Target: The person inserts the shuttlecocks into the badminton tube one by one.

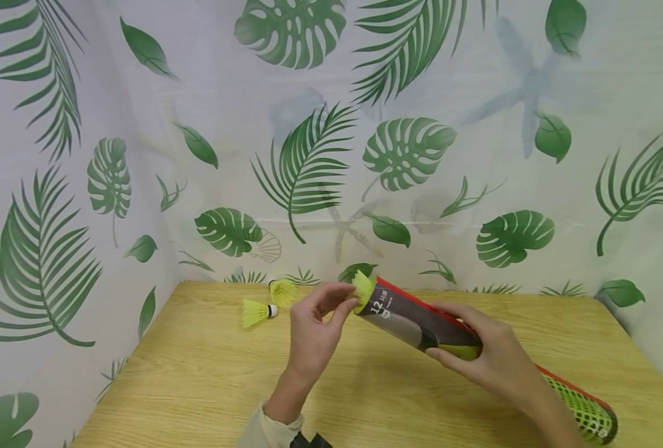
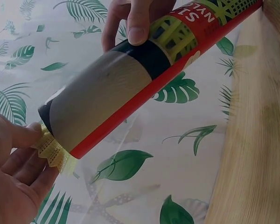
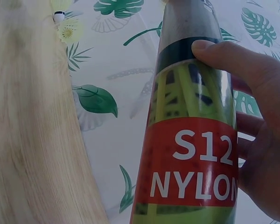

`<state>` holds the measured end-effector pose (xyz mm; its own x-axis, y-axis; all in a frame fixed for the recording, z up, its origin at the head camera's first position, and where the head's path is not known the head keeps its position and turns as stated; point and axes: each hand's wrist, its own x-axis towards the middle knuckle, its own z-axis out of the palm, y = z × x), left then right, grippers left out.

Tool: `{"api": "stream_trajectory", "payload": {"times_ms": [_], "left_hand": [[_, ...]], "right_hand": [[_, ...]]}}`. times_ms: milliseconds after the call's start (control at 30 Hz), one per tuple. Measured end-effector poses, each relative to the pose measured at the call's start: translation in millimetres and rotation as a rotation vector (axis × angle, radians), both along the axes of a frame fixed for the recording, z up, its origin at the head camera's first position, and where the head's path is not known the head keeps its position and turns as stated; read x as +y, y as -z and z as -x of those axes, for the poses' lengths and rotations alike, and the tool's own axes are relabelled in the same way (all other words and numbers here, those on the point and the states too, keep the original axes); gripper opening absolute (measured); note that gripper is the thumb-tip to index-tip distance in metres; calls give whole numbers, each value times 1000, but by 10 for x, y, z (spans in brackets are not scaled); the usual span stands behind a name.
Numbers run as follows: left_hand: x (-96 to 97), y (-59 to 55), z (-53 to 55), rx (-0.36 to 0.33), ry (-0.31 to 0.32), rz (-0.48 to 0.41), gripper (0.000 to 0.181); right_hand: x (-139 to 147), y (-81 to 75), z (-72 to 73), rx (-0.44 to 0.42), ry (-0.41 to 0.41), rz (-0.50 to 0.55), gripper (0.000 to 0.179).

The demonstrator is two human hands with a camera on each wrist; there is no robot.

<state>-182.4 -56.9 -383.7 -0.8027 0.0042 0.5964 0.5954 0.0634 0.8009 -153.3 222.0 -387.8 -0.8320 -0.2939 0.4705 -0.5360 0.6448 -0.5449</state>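
Note:
A long shuttlecock tube (image 1: 401, 320), printed grey, red and green, slants over the table with its mouth up and to the left. My right hand (image 1: 490, 348) grips it around the middle; in the right wrist view the thumb lies across a dark band above the "S12 NYLON" label. At the mouth, a yellow shuttlecock (image 2: 55, 150) sticks out skirt first, its cork end hidden inside. My left hand (image 1: 320, 326) pinches the edge of that skirt between thumb and fingers. Two more yellow shuttlecocks, one on its side (image 1: 258, 312) and one behind it (image 1: 282, 292), lie left of the left hand.
The wooden table (image 1: 197, 379) ends at a leaf-patterned cloth (image 1: 320, 180) hanging behind and at the sides. The tube's far end (image 1: 602, 423) reaches low over the table's right part.

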Motion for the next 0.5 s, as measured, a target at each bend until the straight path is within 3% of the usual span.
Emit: {"api": "stream_trajectory", "payload": {"times_ms": [500], "left_hand": [[15, 17, 13, -69, 70, -8, 17]], "right_hand": [[-37, -9, -6, -39, 10, -13, 65]]}}
